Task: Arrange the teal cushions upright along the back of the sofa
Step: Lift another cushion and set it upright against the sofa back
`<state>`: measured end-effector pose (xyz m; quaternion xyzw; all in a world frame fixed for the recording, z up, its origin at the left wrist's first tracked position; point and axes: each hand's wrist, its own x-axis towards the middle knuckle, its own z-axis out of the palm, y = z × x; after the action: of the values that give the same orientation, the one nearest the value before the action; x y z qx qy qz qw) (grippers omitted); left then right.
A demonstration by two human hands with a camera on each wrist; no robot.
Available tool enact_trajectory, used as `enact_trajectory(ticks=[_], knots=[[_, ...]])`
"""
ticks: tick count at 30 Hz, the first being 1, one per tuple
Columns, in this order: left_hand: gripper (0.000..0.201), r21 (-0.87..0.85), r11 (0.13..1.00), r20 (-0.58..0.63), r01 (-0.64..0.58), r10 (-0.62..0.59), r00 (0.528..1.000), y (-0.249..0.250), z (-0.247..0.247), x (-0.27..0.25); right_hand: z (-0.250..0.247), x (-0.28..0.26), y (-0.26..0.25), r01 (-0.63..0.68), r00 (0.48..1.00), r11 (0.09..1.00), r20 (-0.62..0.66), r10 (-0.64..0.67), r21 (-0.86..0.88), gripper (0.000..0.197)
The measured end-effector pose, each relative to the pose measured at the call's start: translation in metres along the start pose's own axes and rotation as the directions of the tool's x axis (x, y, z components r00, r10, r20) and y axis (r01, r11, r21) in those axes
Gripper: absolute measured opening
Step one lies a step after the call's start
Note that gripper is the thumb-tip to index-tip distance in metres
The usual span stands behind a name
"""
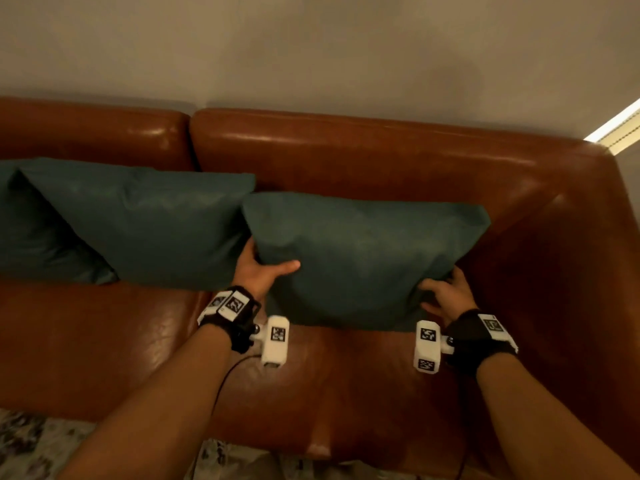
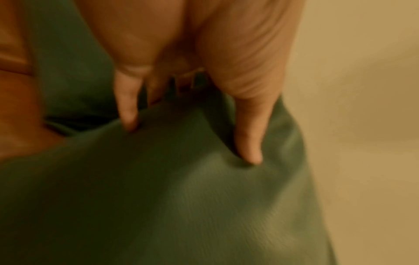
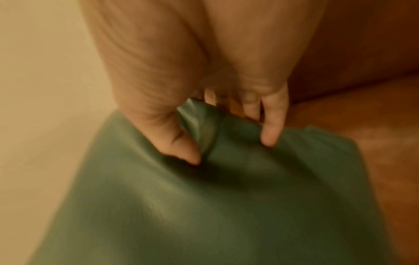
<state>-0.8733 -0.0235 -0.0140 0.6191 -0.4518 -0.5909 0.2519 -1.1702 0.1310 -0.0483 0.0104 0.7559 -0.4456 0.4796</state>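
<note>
A teal cushion [image 1: 367, 258] stands upright on the right seat of a brown leather sofa [image 1: 381, 157], leaning toward its backrest. My left hand [image 1: 263, 271] grips its lower left edge, thumb on the front and fingers behind. My right hand [image 1: 446, 296] grips its lower right corner. In the left wrist view the left hand [image 2: 192, 143] pinches the teal cushion [image 2: 181, 206]. In the right wrist view the right hand [image 3: 231, 152] bunches a fold of the cushion [image 3: 226, 206]. A second teal cushion [image 1: 149, 223] leans on the backrest to the left. A third [image 1: 38, 233] sits at the far left, partly behind it.
The sofa's right armrest [image 1: 571, 258] rises close beside the held cushion. A plain wall [image 1: 311, 46] stands behind the backrest. A patterned rug [image 1: 27, 445] lies in front of the sofa. The seat in front of the cushions is bare leather [image 1: 104, 341].
</note>
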Motion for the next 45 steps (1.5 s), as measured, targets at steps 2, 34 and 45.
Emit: enact_trajectory(ticks=[2, 34, 45], knots=[[0.088, 0.017, 0.999, -0.028, -0.033, 0.033, 0.999, 0.016, 0.002, 0.022, 0.010, 0.002, -0.005, 0.033, 0.999, 0.998, 0.010, -0.033, 0.049, 0.080], [0.117, 0.070, 0.978, 0.026, 0.197, -0.199, 0.980, -0.056, 0.007, 0.073, 0.021, 0.070, 0.034, 0.128, 0.991, 0.934, 0.000, -0.136, -0.333, 0.141], [0.134, -0.049, 0.987, 0.040, 0.155, -0.153, 0.987, -0.065, 0.019, 0.057, 0.007, 0.065, 0.032, 0.278, 0.953, 0.952, 0.159, -0.257, -0.128, 0.115]])
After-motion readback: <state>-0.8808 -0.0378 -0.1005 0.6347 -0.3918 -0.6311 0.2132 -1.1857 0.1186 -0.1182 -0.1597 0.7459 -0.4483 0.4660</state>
